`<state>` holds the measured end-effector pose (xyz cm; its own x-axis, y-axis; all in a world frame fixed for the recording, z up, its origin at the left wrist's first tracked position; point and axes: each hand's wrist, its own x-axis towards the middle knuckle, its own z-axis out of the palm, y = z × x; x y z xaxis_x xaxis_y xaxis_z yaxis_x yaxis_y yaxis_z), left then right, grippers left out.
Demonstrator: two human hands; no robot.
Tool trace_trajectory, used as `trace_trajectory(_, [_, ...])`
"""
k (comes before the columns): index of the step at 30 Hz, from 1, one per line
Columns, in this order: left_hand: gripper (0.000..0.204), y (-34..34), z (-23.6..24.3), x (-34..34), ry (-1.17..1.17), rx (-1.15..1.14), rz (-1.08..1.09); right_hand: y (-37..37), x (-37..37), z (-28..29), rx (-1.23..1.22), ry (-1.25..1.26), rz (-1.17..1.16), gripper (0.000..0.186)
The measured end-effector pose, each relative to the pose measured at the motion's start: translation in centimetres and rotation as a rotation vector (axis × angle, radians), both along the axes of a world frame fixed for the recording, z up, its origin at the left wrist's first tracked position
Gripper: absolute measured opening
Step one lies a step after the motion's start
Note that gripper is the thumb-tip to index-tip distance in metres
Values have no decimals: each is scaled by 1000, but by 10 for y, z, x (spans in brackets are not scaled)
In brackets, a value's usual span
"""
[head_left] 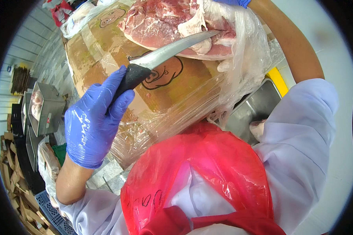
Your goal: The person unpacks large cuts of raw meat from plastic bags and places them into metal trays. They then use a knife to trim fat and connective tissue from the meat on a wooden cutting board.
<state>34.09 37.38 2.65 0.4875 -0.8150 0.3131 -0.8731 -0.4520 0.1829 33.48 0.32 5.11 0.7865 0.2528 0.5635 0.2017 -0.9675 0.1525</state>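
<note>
In a blue glove, my left hand (92, 117) is closed round the black handle of a butcher's knife (172, 49). The curved blade points up and to the right, its tip over a large piece of raw meat (157, 21) with pale fat along its edge. Clear plastic wrap (249, 43) bunches at the right side of the meat. My right hand (237, 2), gloved in blue too, is near the meat's far right side. The picture's top edge cuts it off, so its fingers are hidden.
The meat lies on wrapped cardboard boxes (196, 84) with pig drawings. At their right stands a metal tub (255, 102) with a piece of meat in it. Metal bins (47, 111), a blue crate (53, 211) and stacked cardboard (17, 176) stand at the left.
</note>
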Motion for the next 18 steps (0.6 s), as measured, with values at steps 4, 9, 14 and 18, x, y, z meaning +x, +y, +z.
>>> trace_trajectory(4, [36, -12, 10, -27, 71, 74, 82, -14, 1, 5, 207, 331, -53, 38])
trace_trajectory(9, [32, -7, 6, -55, -84, 17, 179, -47, 22, 21, 549, 708, 177, 35])
trace_trajectory(14, [32, -16, 5, -90, 84, 50, 343, -133, 56, -13, 744, 651, -199, 35])
trace_trajectory(18, [34, -34, 11, -119, 135, 68, 407, -163, 73, -67, 805, 682, -198, 39])
